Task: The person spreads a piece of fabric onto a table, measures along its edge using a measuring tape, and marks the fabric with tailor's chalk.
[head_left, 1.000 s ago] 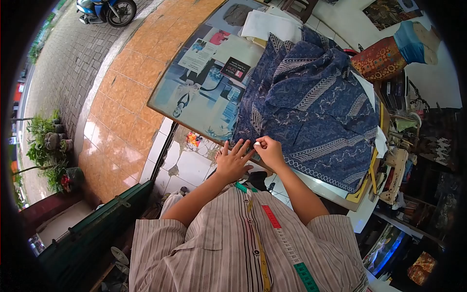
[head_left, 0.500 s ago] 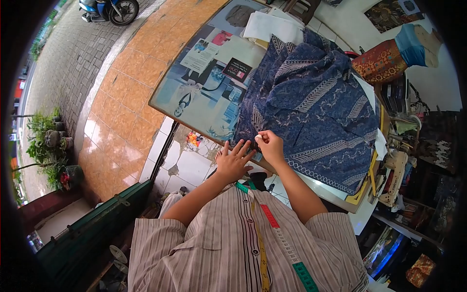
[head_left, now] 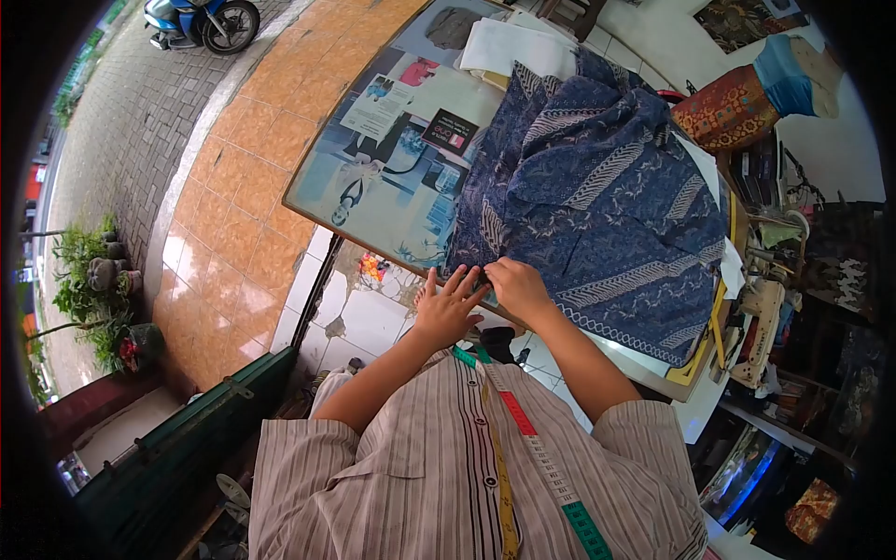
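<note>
A dark blue batik cloth with pale stripes (head_left: pixel 597 201) lies in folds over the table. My left hand (head_left: pixel 446 308) has its fingers spread, with the fingertips resting on the cloth's near left corner at the table edge. Right beside it, my right hand (head_left: pixel 518 289) is closed in a pinch, its fingertips down at the same corner and near my left fingers. The white chalk it holds is now hidden behind the fingers. A measuring tape (head_left: pixel 518 411) hangs round my neck over the striped shirt (head_left: pixel 411 485).
The table (head_left: pixel 327 191) has pictures and cards under its surface. White folded cloth or paper (head_left: pixel 518 51) lies at its far side. A dress form (head_left: pixel 728 107) stands at the right, near a cluttered shelf. Left are a green bench-like piece (head_left: pixel 177 448), potted plants (head_left: pixel 103 275) and a motorbike (head_left: pixel 210 23).
My right hand has lowered and turned slightly left, its fingertips now at the cloth's corner beside my left hand. The white chalk seen before in its fingers is out of sight.
</note>
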The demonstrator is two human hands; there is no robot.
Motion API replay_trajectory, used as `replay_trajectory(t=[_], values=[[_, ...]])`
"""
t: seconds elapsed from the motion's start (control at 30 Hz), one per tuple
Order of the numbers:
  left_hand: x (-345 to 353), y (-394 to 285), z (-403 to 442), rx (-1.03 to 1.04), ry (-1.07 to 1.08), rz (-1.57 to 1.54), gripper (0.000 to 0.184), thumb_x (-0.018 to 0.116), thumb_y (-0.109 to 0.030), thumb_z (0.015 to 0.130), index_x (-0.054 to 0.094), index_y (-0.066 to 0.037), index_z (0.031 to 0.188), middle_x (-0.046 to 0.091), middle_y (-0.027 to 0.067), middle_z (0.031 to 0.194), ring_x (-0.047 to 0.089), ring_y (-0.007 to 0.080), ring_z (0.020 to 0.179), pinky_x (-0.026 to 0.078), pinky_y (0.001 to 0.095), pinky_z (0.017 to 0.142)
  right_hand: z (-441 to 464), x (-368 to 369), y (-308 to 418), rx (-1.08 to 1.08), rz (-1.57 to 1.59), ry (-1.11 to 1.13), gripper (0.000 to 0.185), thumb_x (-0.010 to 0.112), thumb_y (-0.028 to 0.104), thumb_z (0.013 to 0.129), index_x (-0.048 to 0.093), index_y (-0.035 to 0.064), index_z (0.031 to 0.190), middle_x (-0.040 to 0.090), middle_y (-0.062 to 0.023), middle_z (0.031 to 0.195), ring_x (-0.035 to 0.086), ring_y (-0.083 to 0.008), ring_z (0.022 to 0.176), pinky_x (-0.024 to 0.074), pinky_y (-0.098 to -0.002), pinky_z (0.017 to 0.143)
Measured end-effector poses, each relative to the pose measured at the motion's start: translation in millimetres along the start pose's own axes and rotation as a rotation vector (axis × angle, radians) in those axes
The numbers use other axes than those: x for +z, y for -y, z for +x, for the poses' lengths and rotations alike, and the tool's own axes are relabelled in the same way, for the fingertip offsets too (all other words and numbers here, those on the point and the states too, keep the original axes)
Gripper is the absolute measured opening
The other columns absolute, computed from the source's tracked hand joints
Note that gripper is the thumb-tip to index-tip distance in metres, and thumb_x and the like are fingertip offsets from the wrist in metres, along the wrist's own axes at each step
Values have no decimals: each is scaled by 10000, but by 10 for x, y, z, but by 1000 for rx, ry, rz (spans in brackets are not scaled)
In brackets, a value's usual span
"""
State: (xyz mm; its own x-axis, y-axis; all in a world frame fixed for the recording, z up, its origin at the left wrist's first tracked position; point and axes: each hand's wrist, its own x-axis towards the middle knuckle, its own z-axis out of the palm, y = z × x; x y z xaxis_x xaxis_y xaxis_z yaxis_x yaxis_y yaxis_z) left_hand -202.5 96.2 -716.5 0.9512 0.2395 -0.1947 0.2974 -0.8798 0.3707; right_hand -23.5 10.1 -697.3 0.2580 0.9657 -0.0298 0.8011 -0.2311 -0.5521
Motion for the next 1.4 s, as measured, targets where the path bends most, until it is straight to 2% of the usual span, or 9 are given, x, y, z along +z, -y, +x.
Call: replay_trajectory(t=[0.17, 0.37, 0.6, 0.77, 0.97, 1.03, 1.17, 1.27, 1.4], values=[[-79, 29, 8, 34, -23, -12, 541, 587, -421, 924, 467, -276, 1430, 326, 49, 1558, 264, 247, 1452, 114, 647, 1143, -269, -498, 118, 129, -51, -78, 146, 627, 114, 877, 661, 12, 976, 656, -121, 844, 660, -289, 722, 539, -389, 669], [-262, 165, 114, 20, -72, -386, 481, 594, -308, 930, 512, -187, 1388, 433, 127, 1470, 382, 314, 1372, 248, 560, 1138, -1127, -437, -175, 849, 1511, -64, 390, 529, 338, 973, 666, -19, 896, 613, -43, 730, 584, -131, 608, 524, -285, 598], [-696, 38, -84, -326, -19, -543, 356, 543, -340, 967, 708, -31, 905, 699, 169, 950, 656, 363, 885, 505, 427, 793, -1286, -67, -24, 924, 862, 607, 494, 632, 474, 890, 713, -5, 802, 597, -30, 633, 562, -126, 602, 462, -298, 592], [-118, -395, -286, -417, 263, -534, 612, 457, -565, 955, 708, -23, 822, 674, 171, 730, 671, 337, 772, 501, 417, 713, -1429, 95, -194, 540, 912, 352, 271, 734, 231, 851, 703, -8, 975, 678, -57, 794, 608, -107, 720, 473, -277, 668], [-637, -790, -209, -239, 185, -909, 229, 681, -123, 861, 700, 3, 1051, 709, 109, 984, 660, 218, 875, 508, 384, 762, -1481, -410, -229, 660, 998, 119, 278, 704, 140, 866, 646, -23, 1084, 655, -37, 833, 597, -101, 739, 485, -264, 682], [-982, -910, -223, 346, 49, -948, 354, 638, -14, 807, 678, -24, 1158, 667, 96, 1140, 623, 213, 954, 508, 377, 823, -1501, -472, -324, 680, 999, 143, 292, 708, 122, 860, 633, -18, 1106, 651, -45, 875, 594, -98, 749, 484, -261, 669], [-1183, -1149, -234, 442, 186, -822, 418, 676, -49, 814, 646, -72, 1230, 610, 101, 1176, 585, 214, 1025, 513, 313, 876, -1644, -496, -455, 492, 665, 114, 372, 735, 257, 845, 656, 12, 1114, 656, -53, 830, 628, -174, 723, 500, -307, 686], [-1046, -1251, -139, 142, 468, -873, 291, 650, -8, 851, 688, -56, 1135, 629, 102, 1071, 611, 247, 976, 508, 347, 860, -1557, -647, -394, 501, 366, 195, 375, 692, 361, 866, 704, 37, 1053, 670, -69, 795, 643, -206, 697, 501, -322, 687], [-886, -1495, -17, 353, 100, -917, 176, 744, -85, 821, 720, -43, 990, 631, 113, 1078, 619, 261, 952, 507, 360, 799, -1453, -335, -528, 593, 733, 493, 466, 631, 500, 871, 742, 48, 850, 651, -24, 660, 594, -174, 607, 468, -297, 610]])
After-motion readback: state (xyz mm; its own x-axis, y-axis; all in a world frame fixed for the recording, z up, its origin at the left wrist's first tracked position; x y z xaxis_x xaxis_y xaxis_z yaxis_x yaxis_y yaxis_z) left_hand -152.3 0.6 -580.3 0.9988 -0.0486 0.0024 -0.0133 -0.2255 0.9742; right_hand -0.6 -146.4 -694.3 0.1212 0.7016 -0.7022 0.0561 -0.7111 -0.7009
